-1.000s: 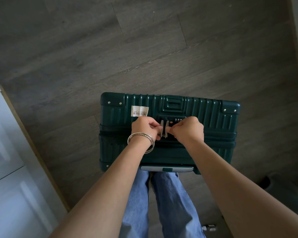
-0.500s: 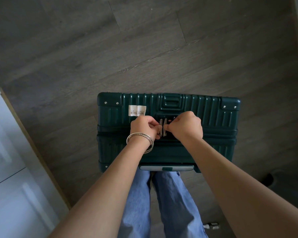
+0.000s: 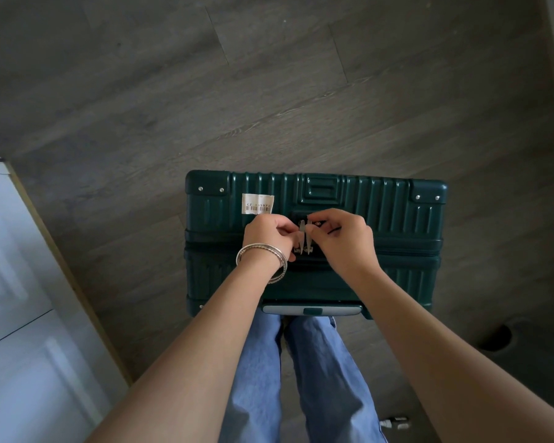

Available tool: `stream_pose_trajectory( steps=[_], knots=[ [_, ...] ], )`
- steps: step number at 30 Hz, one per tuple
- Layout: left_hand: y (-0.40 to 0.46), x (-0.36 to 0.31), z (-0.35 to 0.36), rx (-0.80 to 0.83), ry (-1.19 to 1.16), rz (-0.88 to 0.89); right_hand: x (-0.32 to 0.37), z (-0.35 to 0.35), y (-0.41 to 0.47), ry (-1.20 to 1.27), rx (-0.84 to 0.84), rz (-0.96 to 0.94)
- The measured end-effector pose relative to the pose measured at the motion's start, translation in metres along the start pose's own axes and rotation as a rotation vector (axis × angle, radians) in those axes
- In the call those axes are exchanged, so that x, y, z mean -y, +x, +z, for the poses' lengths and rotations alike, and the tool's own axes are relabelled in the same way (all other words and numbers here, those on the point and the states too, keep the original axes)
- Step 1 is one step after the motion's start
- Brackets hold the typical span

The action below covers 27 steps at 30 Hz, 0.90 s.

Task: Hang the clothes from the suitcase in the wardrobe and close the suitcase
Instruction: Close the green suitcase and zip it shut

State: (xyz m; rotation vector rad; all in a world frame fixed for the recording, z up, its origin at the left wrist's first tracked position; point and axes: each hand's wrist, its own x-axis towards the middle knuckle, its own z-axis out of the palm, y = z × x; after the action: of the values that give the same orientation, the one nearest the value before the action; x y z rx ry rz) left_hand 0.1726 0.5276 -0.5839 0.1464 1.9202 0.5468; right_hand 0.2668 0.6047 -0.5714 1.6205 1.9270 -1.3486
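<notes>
Left hand (image 3: 267,233) pinches left zipper pull (image 3: 301,233). Right hand (image 3: 346,239) pinches right zipper pull (image 3: 310,235). Both at middle of green suitcase (image 3: 394,209), zipped.

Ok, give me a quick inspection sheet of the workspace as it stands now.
Surface: grey wood-plank floor.
Job's things: dark green suitcase standing upright, shells together; two silver zipper pulls side by side at the lock; no clothes in view.
Clutter: white barcode sticker on the suitcase.
Fingers: left hand pinches the left pull, bracelets on the wrist; right hand pinches the right pull.
Cables: nothing seen.
Surroundings: white panelled door at left; dark object on the floor at right, unclear.
</notes>
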Motion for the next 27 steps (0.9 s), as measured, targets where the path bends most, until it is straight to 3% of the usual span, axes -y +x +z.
stream_pose_trajectory(
  steps=[9, 13, 19, 23, 27],
  knots=[
    [-0.002, -0.004, 0.001, -0.076, 0.11, -0.026, 0.013, 0.006, 0.002, -0.157, -0.104, 0.017],
    [-0.006, -0.006, -0.002, -0.197, 0.219, -0.05, 0.019, 0.006, 0.005, -0.303, -0.127, -0.061],
    [-0.01, -0.001, 0.0, -0.55, 0.567, 0.266, 0.02, 0.005, 0.005, -0.47, -0.162, -0.263],
    [0.002, -0.005, -0.013, -0.264, 0.633, 0.214, 0.019, 0.001, 0.01, -0.464, -0.05, -0.238],
    [0.01, -0.007, -0.021, -0.18, 0.661, 0.182, 0.02, -0.003, 0.017, -0.527, 0.026, -0.223]
  ],
)
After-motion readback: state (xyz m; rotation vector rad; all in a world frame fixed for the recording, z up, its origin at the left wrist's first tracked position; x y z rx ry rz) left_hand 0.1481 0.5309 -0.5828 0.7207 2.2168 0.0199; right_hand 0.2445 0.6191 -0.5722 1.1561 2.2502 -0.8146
